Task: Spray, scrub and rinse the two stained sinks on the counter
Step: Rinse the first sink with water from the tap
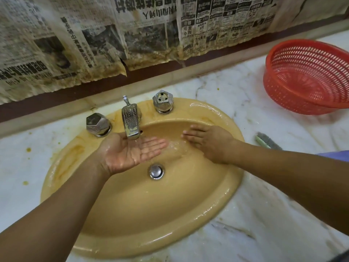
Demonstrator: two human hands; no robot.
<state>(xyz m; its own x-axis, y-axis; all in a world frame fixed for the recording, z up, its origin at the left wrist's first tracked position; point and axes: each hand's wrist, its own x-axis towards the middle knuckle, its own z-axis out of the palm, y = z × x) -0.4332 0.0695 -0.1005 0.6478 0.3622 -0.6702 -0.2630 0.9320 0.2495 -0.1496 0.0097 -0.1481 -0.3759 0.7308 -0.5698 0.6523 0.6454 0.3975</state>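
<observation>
A mustard-yellow oval sink (132,214) fills the middle of the head view, wet, with brown stains on its left rim. My left hand (128,151) lies palm up and open under the chrome spout (130,121), wet. My right hand (209,141) is flat, palm down, fingers together, pressed on the wet back-right wall of the basin. Water splashes between the two hands. Neither hand holds anything. A chrome drain plug (156,171) sits just below the hands.
Two faceted chrome knobs flank the spout, the left knob (97,124) and the right knob (162,101). A red plastic basket (309,76) stands on the marble counter (273,195) at back right. A scrub brush (268,141) lies right of the sink. Stained newspaper (113,38) covers the wall.
</observation>
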